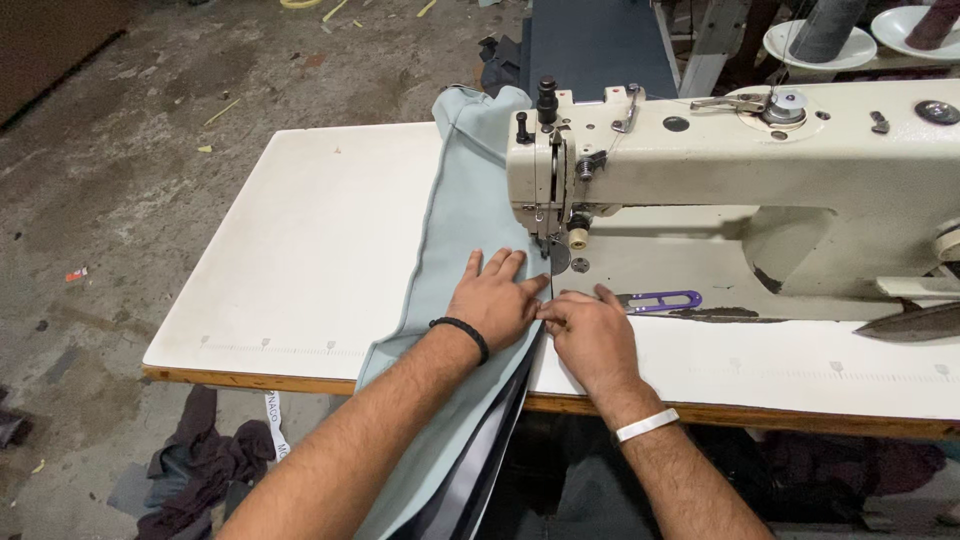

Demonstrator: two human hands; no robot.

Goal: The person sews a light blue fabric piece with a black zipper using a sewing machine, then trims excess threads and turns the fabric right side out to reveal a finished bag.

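A pale blue-grey fabric (455, 260) is being pressed flat on the white worktop (310, 260) by the open left hand (493, 300), just before the needle of the cream sewing machine (720, 170). The fabric's edge is being pinched by the right hand (590, 335), fingers closed on it, near purple thread snips (662, 300). A white label strip (275, 425) is hanging below the worktop's front edge.

Pale blue-grey fabric (470, 215) under the needle

I see it run as a long strip across the white surface (310, 250), flat and smooth, its right edge at the presser foot, its near end hanging over the front edge with a dark layer beneath.
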